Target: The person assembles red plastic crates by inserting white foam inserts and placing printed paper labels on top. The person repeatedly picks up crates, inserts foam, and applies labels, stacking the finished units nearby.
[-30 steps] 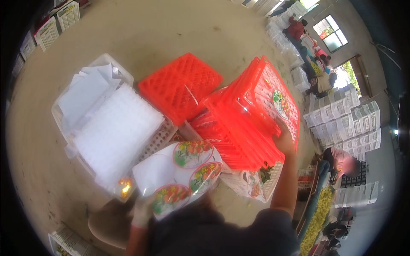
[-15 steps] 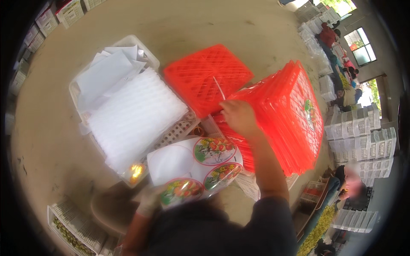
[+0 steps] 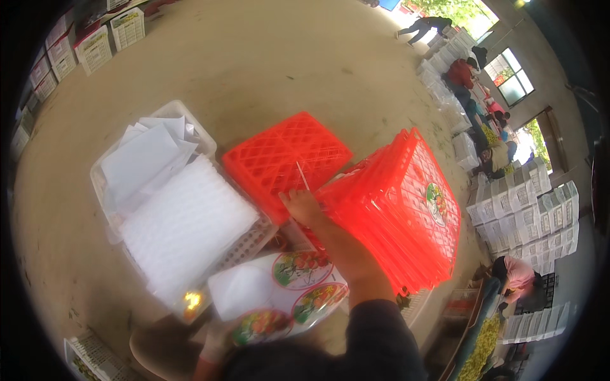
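The sheet of oval labels (image 3: 279, 297) is gripped low at its left by the left hand (image 3: 217, 336). Beyond it, the red crate's (image 3: 286, 152) near edge is met by the right hand (image 3: 302, 206); whether anything is grasped cannot be told. The red stack (image 3: 391, 213) could be toppled by a nudge. Fruit is pictured on the labels; their lettering is blurred.

Bin (image 3: 201, 129) at left; papers (image 3: 141, 157) lie in bin, foam (image 3: 190, 219) before papers; tray stack (image 3: 387, 209) at right; single tray (image 3: 286, 152) between; label sheet (image 3: 244, 289) before single tray.
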### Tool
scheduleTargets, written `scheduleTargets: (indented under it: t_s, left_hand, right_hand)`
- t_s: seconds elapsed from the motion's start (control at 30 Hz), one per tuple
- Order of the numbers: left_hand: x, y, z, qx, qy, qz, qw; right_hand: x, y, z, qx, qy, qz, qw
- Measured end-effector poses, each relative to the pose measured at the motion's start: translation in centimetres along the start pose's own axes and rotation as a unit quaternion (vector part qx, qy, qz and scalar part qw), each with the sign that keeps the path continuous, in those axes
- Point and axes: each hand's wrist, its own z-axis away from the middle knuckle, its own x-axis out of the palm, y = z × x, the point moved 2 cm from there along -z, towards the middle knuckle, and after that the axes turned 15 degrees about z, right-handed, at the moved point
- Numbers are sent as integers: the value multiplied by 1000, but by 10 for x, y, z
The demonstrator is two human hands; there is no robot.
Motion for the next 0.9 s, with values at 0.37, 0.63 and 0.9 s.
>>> scheduleTargets:
  t_s: [0.37, 0.63, 0.9]
  left_hand:
    - [9, 9, -8, 35, 41, 94, 994]
    - [-14, -55, -1, 23, 34, 46, 998]
    - [37, 58, 6, -58, 70, 372, 924]
  right_hand:
    - [22, 8, 2, -22, 7, 0, 1000]
    - [-6, 14, 5, -26, -54, -64, 996]
    - [-73, 44, -35, 58, 95, 24, 994]
